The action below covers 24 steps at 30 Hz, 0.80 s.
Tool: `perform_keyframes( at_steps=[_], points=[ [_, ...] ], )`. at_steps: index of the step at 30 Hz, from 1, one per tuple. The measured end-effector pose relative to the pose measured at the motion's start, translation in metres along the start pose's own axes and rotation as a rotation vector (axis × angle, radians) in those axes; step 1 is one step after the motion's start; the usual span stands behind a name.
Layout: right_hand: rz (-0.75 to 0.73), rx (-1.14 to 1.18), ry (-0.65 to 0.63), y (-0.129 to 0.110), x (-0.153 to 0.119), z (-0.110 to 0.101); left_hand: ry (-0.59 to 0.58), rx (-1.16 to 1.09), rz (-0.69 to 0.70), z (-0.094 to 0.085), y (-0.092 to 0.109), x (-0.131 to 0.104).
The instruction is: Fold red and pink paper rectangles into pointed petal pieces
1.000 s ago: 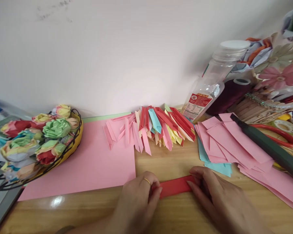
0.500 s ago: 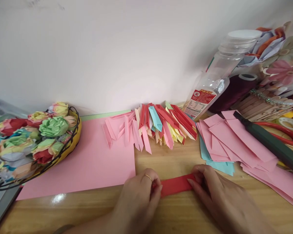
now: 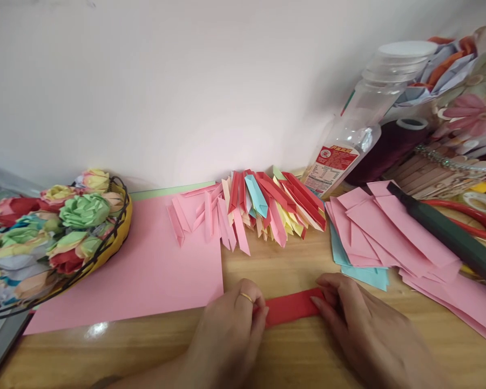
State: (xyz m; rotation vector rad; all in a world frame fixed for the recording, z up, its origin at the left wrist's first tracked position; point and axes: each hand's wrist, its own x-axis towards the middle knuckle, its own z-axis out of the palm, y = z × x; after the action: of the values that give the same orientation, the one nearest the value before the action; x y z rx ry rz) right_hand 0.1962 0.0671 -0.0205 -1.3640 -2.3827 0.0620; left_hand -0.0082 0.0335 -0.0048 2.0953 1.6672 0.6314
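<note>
A red paper strip (image 3: 292, 308) lies nearly level, low over the wooden table (image 3: 146, 351) near its front. My left hand (image 3: 230, 324), with a gold ring on one finger, pinches the strip's left end. At its right end the thumb and fingers of my right hand (image 3: 348, 319) are closed on the paper. Behind the hands sits a pile of folded strips (image 3: 275, 202) in red, pink, yellow and blue. Some pink folded strips rest on a large pink sheet (image 3: 157, 270) to the left.
A basket (image 3: 123, 227) of paper flowers stands at the left. On the right are flat pink paper pieces (image 3: 389, 232), blue paper (image 3: 364, 275), a dark green tool (image 3: 449, 232), red-handled scissors (image 3: 470, 213), a clear bottle (image 3: 352, 129) and a dark thread spool (image 3: 384, 146).
The camera view has shifted very slightly. Both hands keep their hold on the red strip, with no clear movement of the fingers or paper.
</note>
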Motion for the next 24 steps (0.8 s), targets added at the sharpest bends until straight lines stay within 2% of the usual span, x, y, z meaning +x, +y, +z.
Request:
perform_keyframes(
  at_steps=[7,13,18,24],
  points=[
    [0.004,0.017,-0.079,0.003,-0.002,0.001,-0.004,-0.003,0.026,-0.001,0.001,0.001],
    [-0.096,0.106,-0.194,0.006,-0.001,-0.003,0.0,0.017,0.035,-0.002,0.001,0.002],
    [-0.137,0.128,-0.156,0.004,0.003,-0.009,-0.013,0.102,0.066,-0.001,0.0,0.002],
    [-0.228,0.038,-0.063,0.003,0.004,-0.01,-0.046,0.264,0.082,0.001,0.001,-0.002]
  ],
)
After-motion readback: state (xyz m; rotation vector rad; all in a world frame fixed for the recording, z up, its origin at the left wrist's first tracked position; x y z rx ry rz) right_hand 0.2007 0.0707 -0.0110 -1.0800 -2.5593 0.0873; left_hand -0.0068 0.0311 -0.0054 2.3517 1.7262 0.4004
